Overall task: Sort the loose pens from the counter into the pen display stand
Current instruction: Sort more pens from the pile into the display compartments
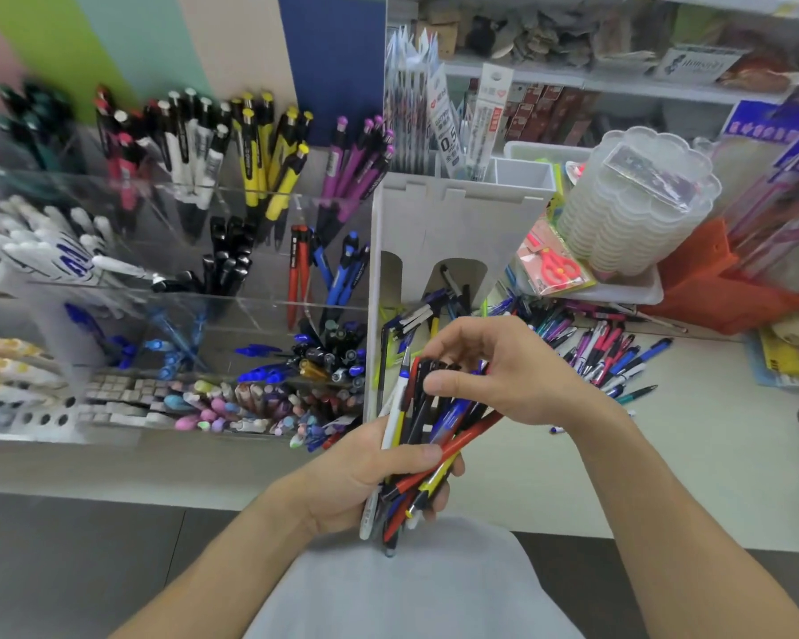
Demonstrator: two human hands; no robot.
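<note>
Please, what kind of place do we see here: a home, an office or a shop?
Most likely a stationery shop. A clear acrylic pen display stand holds pens sorted by colour, packaged goods fill the white wall shelves, and pink scissors in a sealed retail packet lie on the pale counter.

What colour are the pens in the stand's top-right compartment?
Purple pens with pink push-buttons, clearest in the head view.

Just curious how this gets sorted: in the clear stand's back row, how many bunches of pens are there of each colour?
Dark green pens: 1
Red pens: 1
White pens: 1
Yellow pens: 1
Purple pens: 1
Total: 5 bunches
</note>
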